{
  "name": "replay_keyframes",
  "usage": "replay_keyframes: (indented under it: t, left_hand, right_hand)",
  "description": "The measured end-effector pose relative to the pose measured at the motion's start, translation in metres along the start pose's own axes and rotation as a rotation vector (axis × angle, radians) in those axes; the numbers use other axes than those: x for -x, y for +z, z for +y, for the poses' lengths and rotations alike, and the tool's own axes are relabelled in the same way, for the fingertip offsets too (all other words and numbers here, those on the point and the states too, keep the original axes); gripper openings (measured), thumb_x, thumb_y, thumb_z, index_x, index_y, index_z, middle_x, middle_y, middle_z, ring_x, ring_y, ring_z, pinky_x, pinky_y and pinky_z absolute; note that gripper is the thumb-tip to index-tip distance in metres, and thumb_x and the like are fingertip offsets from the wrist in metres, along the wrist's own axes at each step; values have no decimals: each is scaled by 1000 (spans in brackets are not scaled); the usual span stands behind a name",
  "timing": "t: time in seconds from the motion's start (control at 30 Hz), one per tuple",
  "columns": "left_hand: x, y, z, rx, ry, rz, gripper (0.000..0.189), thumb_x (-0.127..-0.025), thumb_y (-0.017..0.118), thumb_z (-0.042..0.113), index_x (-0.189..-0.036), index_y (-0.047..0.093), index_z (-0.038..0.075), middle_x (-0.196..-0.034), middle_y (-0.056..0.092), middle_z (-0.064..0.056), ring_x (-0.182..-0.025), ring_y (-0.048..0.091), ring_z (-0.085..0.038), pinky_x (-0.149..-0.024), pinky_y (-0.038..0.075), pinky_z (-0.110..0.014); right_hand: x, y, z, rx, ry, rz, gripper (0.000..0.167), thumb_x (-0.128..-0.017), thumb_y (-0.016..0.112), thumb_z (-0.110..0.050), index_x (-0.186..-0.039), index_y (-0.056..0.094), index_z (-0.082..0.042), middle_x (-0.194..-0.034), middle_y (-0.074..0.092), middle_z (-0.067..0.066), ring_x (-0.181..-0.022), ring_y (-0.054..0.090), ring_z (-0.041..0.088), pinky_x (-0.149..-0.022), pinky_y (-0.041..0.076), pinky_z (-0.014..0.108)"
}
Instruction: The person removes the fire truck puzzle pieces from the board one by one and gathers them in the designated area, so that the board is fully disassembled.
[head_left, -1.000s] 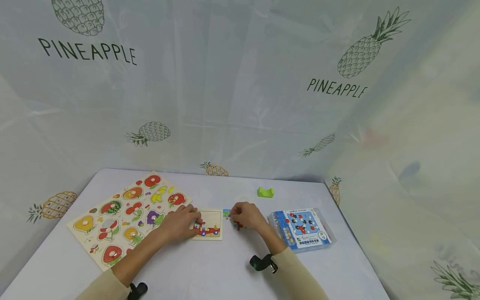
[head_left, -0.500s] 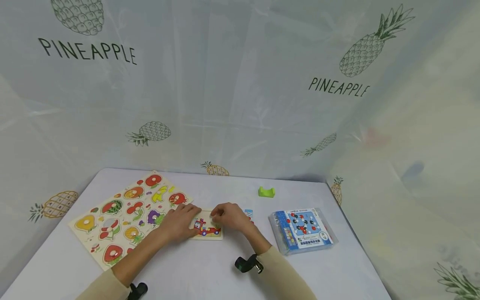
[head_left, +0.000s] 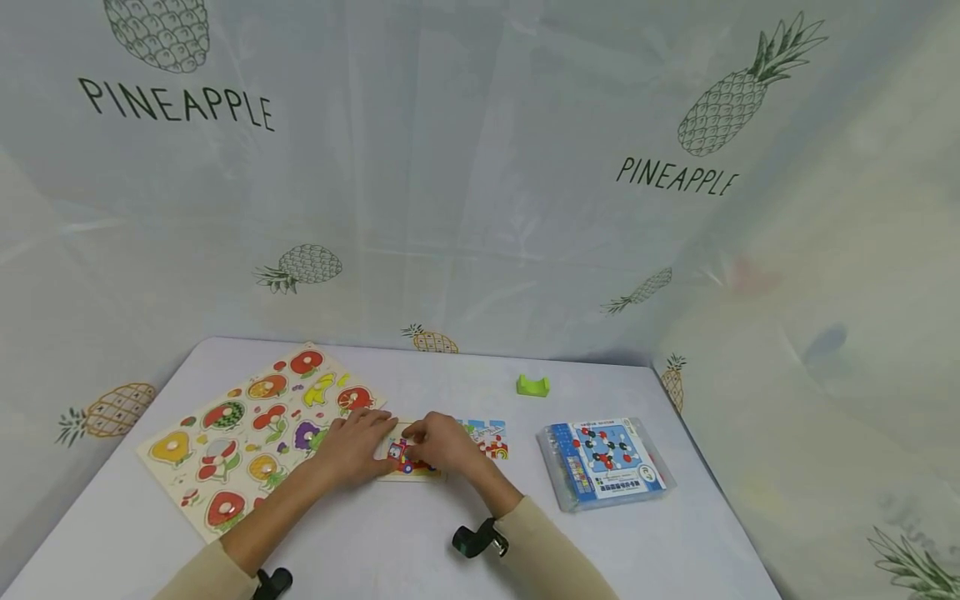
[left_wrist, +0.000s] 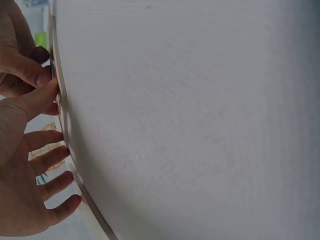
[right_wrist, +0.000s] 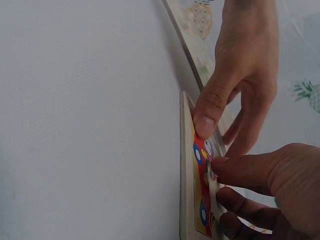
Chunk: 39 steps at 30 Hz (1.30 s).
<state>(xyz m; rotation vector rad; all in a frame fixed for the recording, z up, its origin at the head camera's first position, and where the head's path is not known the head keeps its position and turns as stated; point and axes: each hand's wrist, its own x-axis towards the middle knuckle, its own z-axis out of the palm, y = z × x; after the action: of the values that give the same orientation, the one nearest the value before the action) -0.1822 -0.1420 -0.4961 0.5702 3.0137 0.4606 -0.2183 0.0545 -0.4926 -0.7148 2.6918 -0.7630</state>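
A small wooden puzzle board (head_left: 408, 478) with a red vehicle picture (head_left: 397, 451) lies mid-table. My left hand (head_left: 351, 447) rests over its left end, fingers fairly straight. In the right wrist view that hand's thumb (right_wrist: 205, 126) presses on the red part of the picture. From the right, my right hand (head_left: 441, 443) reaches over the board. Its thumb and fingertips pinch a small puzzle piece (right_wrist: 214, 187) close over the picture, mostly hidden by the fingers. Colourful picture pieces (head_left: 491, 437) lie just right of the board, partly behind the right hand.
A large fruit puzzle board (head_left: 243, 417) lies to the left, reaching under the left forearm. On the right stands a clear case with a blue molecule-picture cover (head_left: 607, 458). A small green plastic holder (head_left: 532, 386) sits near the back. Pineapple-print curtains (head_left: 450, 208) border the table.
My right hand has moved left from the pieces beside the board to over the vehicle picture, uncovering the colourful pieces. The left hand has stayed on the board's left end.
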Motion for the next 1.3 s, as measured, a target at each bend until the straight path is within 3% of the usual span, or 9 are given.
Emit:
replay_keyframes:
  t: [0.43,0.8,1.3]
  left_hand:
    - [1,-1,-1,-24,19,4,69,-85,77,45,-141,58,9,-146,53,-10,-136,44,-36,-101,38,-67]
    - [1,-2,-1,-39,25,9,69,-85,76,45,-141,58,9,-146,54,-11,-135,44,-37,-101,39,-68]
    - [-1,-7,7,-55,-8,-23,68,-83,79,44,-139,60,9,-144,55,-11,-136,45,-38,-100,40,-68]
  right_hand:
    - [4,3,-10,59,-24,49,22,-89,77,-25,-106,77,-12,-82,59,-7,-70,49,5,-61,42,19]
    - [3,6,-8,31,-22,111,16,-90,74,-23,-102,78,-13,-86,60,-4,-73,50,7,-63,44,21]
    - [8,2,-9,-170,-24,103,4,-93,72,-19,-92,71,-15,-75,61,-11,-58,54,3,-50,43,21]
